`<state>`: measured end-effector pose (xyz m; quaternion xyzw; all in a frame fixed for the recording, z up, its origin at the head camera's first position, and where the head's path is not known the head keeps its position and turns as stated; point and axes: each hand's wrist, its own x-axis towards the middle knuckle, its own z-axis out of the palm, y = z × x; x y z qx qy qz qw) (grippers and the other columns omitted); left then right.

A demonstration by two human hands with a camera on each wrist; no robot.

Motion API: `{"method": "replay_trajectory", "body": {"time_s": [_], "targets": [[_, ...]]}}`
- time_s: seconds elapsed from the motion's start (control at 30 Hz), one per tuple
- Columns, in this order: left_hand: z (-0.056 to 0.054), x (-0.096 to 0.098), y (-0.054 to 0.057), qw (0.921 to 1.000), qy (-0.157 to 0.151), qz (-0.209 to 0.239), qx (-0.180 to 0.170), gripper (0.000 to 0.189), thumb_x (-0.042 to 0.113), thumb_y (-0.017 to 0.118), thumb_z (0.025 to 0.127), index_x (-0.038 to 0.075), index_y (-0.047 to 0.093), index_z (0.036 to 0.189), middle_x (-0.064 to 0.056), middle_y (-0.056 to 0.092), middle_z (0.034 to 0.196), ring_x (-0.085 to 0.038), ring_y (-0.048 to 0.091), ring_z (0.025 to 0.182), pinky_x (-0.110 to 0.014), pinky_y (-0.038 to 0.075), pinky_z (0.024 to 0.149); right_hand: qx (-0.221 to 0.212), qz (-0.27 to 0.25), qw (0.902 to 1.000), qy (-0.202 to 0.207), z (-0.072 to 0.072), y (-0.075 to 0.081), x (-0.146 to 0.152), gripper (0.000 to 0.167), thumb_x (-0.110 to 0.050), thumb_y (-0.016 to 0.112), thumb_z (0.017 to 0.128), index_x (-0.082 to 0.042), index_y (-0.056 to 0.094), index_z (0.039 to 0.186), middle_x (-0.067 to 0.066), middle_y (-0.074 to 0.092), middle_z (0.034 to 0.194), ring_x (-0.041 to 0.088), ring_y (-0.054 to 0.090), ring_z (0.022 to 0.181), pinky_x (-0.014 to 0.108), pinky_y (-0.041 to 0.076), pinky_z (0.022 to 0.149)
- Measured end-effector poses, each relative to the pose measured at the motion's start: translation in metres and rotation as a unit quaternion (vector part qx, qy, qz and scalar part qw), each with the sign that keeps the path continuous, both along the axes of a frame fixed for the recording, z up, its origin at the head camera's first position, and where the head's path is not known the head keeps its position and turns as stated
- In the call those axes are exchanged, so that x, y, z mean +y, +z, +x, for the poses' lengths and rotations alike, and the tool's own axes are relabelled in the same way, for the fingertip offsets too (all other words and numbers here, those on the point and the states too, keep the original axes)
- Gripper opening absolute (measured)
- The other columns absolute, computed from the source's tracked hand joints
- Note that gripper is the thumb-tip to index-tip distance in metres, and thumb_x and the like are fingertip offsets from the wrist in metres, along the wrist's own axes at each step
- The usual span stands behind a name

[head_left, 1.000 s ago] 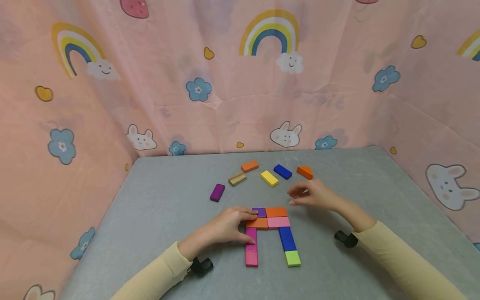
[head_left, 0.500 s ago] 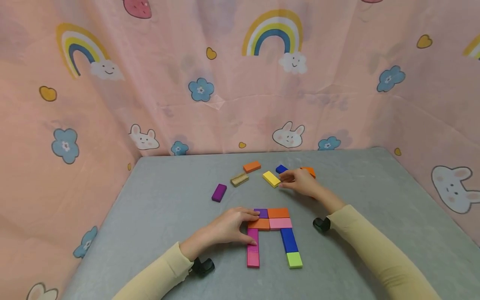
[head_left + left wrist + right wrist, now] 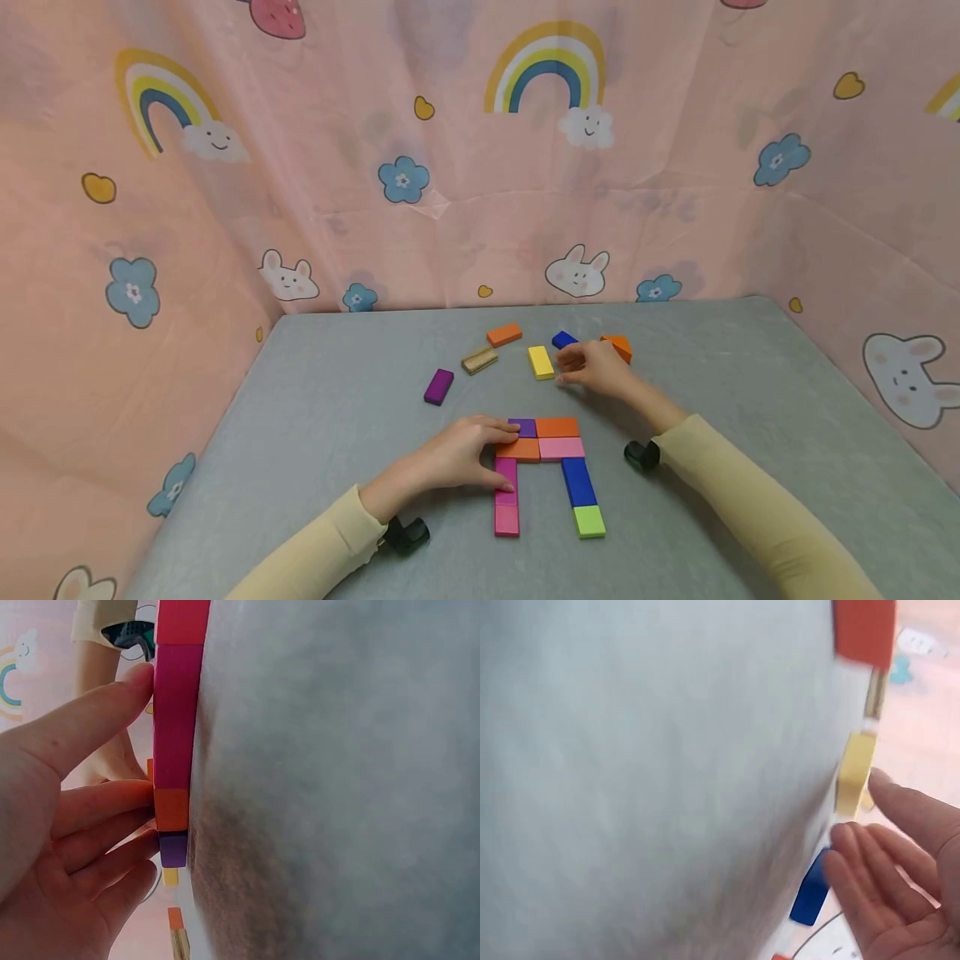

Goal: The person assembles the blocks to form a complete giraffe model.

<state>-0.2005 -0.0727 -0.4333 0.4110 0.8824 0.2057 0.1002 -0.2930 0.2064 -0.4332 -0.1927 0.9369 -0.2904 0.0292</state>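
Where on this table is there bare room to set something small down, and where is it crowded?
Bare: the table left of the loose purple block and left hand, and right of the right sleeve. A small gap lies between the magenta block and nearer blue block. Crowded: around the right hand, near the yellow block and rightmost orange block.

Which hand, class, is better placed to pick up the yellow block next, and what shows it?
Probably the right hand: it is close beside the yellow block. The left hand is farther from it, nearer the person, with its thumb at the magenta block.
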Motion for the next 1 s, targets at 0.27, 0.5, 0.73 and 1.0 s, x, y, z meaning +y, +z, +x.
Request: {"method": "replay_trajectory", "body": {"time_s": [0.27,0.5,0.73,1.0], "targets": [[-0.001,-0.001,0.001,1.0000,-0.003,0.002,0.007,0.065,0.049,0.074,0.077,0.015,0.060,0.130,0.006,0.054,0.138,-0.014,0.047,0.129,-0.034,0.040,0.106,0.017,0.001,0.9988,0.047,-0.024,0.001,0.000,0.064,-0.023,0.079,0.077,0.000,0.054,0.131,0.018,0.059,0.128,0.033,0.057,0.118,0.047,0.045,0.098],[-0.001,0.000,0.000,0.9999,-0.005,0.002,0.009,0.065,0.049,0.074,0.077,0.015,0.060,0.129,0.005,0.054,0.137,-0.014,0.048,0.129,-0.033,0.041,0.106,0.012,0.021,0.9971,0.073,-0.032,-0.001,-0.006,0.067,-0.025,0.081,0.075,0.000,0.054,0.131,0.017,0.058,0.130,0.031,0.057,0.115,0.045,0.048,0.096],[0.001,0.001,0.001,1.0000,-0.003,0.006,0.007,0.064,0.048,0.075,0.077,0.014,0.060,0.129,0.005,0.054,0.137,-0.015,0.047,0.129,-0.033,0.041,0.106,0.003,0.025,0.9966,0.078,-0.033,-0.002,-0.007,0.065,-0.023,0.081,0.075,-0.001,0.055,0.131,0.016,0.060,0.127,0.029,0.058,0.112,0.042,0.050,0.094],[0.002,0.001,0.001,1.0000,-0.001,0.004,0.005,0.064,0.047,0.075,0.077,0.014,0.060,0.129,0.005,0.054,0.137,-0.015,0.047,0.130,-0.034,0.040,0.106,0.024,0.019,0.9962,0.082,-0.026,0.005,-0.002,0.067,-0.031,0.082,0.073,0.000,0.058,0.127,0.016,0.062,0.123,0.029,0.060,0.108,0.044,0.050,0.093]]}}
